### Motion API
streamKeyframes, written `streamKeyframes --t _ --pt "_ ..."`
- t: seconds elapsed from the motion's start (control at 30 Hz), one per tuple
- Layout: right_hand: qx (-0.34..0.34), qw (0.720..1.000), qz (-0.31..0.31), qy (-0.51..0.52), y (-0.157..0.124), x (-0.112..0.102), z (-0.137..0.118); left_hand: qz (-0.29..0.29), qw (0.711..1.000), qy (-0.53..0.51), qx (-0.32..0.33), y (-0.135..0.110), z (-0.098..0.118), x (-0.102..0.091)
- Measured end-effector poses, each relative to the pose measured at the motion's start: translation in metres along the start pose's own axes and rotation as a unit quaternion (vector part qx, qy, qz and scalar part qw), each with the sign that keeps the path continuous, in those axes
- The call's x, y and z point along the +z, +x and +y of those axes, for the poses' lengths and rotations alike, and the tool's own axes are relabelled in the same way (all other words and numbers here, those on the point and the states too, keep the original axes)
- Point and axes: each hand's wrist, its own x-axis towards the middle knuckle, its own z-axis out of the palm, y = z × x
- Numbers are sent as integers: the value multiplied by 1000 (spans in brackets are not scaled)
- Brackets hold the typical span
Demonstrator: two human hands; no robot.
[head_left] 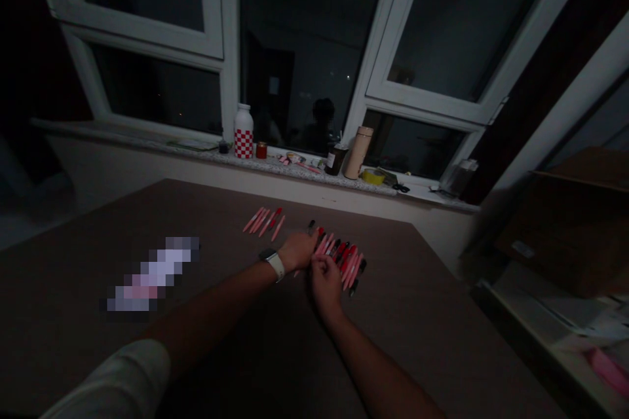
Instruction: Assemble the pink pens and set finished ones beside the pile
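A loose row of pink, red and black pens lies on the dark table. At the row's left end is my left hand, a watch on its wrist. Its fingers are bent in toward the pens, and their tips are partly hidden. Just in front of the row, my right hand has its fingers curled in a pinch close to the left fingertips. Whatever lies in either grasp is too dark and small to make out. A smaller set of pink and red pens lies apart, farther left.
A blurred-out pale object lies on the table's left side. Along the windowsill stand a checkered white bottle, a small red jar, a dark cup, a tan flask and yellow tape. A cardboard box is at right.
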Motion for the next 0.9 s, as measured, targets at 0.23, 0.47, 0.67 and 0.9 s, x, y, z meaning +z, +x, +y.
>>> streamKeyframes --t 0.23,0.47,0.67,0.9 --pt "-4 1000 2 -1 2 0 1 14 1000 -2 -22 -3 -4 -5" --pt "-17 1000 7 -4 2 1 -3 109 965 -233 -52 -16 -22 -10" --pt "5 996 -77 53 -4 10 0 134 844 -516 -55 -38 -34 -4" --pt "41 978 -185 92 -16 14 -5 137 763 -629 -65 -71 -31 2"
